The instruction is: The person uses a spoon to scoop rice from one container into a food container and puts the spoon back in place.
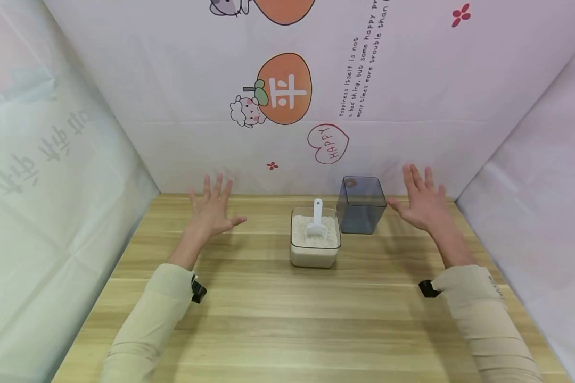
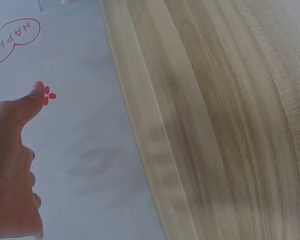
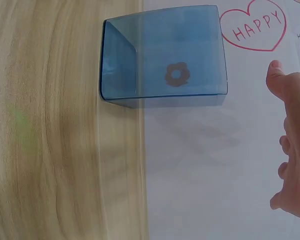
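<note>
My left hand [image 1: 211,213] is held over the far left of the table with fingers spread and nothing in it. On the other side my right hand [image 1: 424,205] spreads its fingers too, its thumb tip close by the right side of a blue see-through bin [image 1: 361,213]. That bin stands upright near the back edge, and its side fills the upper middle of the right wrist view. Left of it sits a clear square container [image 1: 314,258] of pale grains [image 1: 302,229]. A white scoop [image 1: 318,226] lies in the grains, its handle pointing toward the back.
The wood-grain table [image 1: 287,330] runs back to a white printed sheet [image 1: 196,106] hung behind it. White sheets also hang along the left [image 1: 52,213] and right [image 1: 546,186] sides. Dark wrist cameras [image 1: 198,291] sit at both cuffs.
</note>
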A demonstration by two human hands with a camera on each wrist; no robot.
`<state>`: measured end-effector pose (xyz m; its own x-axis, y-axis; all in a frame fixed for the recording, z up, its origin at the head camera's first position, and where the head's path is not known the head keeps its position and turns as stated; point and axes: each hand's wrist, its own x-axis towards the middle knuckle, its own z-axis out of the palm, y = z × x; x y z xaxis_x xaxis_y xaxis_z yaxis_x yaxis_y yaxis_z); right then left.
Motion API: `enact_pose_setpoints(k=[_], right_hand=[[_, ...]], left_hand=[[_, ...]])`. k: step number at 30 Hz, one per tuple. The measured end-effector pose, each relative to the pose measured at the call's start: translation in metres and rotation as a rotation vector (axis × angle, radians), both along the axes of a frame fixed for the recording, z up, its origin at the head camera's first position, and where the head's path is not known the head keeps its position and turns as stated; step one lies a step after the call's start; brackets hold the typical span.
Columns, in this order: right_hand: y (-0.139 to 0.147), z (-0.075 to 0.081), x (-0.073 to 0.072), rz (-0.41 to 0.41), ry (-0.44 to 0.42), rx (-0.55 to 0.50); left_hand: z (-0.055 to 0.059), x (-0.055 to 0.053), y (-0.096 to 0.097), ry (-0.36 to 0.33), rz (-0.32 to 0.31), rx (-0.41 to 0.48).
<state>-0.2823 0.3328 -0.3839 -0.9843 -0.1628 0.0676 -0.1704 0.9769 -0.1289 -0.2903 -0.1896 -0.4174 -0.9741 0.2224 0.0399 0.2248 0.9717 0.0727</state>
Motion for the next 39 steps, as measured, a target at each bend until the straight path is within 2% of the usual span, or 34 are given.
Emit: enact_pose_setpoints(k=[4,9,13,17,24,32,39], right_hand=[[-0.008,0.003,-0.001,0.051,0.019,0.022],[-0.027,0.014,-0.001,0.199,0.033,-0.008],[-0.049,0.027,0.001,0.329,0.033,-0.034],[-0.072,0.035,0.003,0.426,0.055,0.004],[-0.107,0.038,0.004,0.629,0.075,0.043],[-0.147,0.035,-0.003,0.778,0.025,0.007],[-0.166,0.029,-0.013,0.882,-0.038,-0.012]], left_hand=[[-0.001,0.003,0.002,-0.025,-0.039,-0.002],[-0.004,0.009,0.010,-0.055,-0.142,0.019],[-0.005,0.016,0.022,-0.078,-0.240,0.079],[-0.004,0.024,0.037,-0.101,-0.334,0.124],[-0.004,0.032,0.063,-0.135,-0.437,0.151],[-0.012,0.030,0.090,-0.138,-0.525,0.090],[-0.019,0.026,0.104,-0.144,-0.591,0.031]])
